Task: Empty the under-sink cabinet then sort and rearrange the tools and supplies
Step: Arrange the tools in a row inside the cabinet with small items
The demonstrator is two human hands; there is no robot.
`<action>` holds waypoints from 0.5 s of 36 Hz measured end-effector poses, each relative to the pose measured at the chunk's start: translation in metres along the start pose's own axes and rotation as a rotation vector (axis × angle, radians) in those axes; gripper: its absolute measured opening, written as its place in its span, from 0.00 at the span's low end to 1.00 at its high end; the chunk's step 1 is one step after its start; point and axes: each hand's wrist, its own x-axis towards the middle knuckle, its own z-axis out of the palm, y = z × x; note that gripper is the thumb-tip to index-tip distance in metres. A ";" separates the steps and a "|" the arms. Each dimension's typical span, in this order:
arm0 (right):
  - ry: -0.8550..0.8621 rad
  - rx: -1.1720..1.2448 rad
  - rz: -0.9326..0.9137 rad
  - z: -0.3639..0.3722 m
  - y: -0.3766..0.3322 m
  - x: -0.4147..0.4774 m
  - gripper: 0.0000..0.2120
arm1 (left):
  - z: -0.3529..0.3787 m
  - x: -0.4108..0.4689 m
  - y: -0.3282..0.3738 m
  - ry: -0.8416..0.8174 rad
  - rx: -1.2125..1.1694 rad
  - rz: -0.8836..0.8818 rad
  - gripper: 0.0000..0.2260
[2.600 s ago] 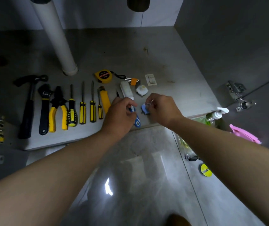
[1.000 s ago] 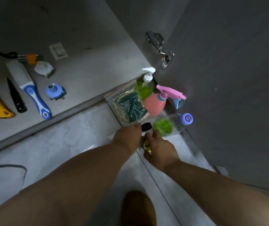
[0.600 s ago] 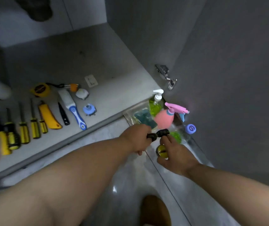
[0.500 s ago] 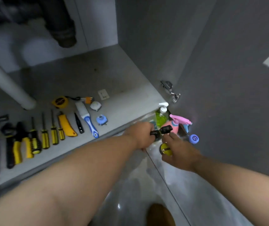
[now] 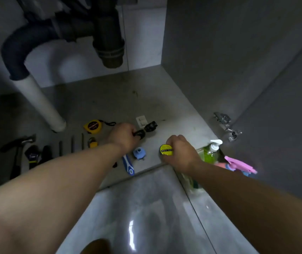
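Curling round a small knobbly black piece (image 5: pixel 139 133), the left hand (image 5: pixel 125 137) is just behind the round blue plastic cap (image 5: pixel 138 152) on the matte grey cabinet floor (image 5: pixel 110 103). A second lumpy black piece (image 5: pixel 150 126) lies farther behind the cap. Right of the cap, the right hand (image 5: pixel 180 153) clasps a flat round tape roll (image 5: pixel 165 149), yellow-labelled.

On the cabinet floor (image 5: pixel 165 107), the left hand (image 5: pixel 123 137) holds a small piece (image 5: pixel 140 133). A second piece (image 5: pixel 150 126) lies just beyond its fingertips, with a card (image 5: pixel 141 121) behind. The tape measure (image 5: pixel 92 126) lies left of that hand. The cap (image 5: pixel 139 153) and brush (image 5: pixel 128 165) lie nearer, by its wrist. The right hand (image 5: pixel 180 153) holds a tape roll (image 5: pixel 165 149); a soap bottle (image 5: pixel 211 151) and sprayer (image 5: pixel 238 164) stand to its right.
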 end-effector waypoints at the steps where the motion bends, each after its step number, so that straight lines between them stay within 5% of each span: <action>1: 0.003 0.014 0.011 0.009 -0.001 0.006 0.19 | 0.000 0.007 -0.004 0.002 0.008 0.002 0.10; 18: 0.206 0.160 -0.006 0.069 0.002 0.021 0.20 | 0.020 0.071 0.002 0.083 -0.025 0.024 0.06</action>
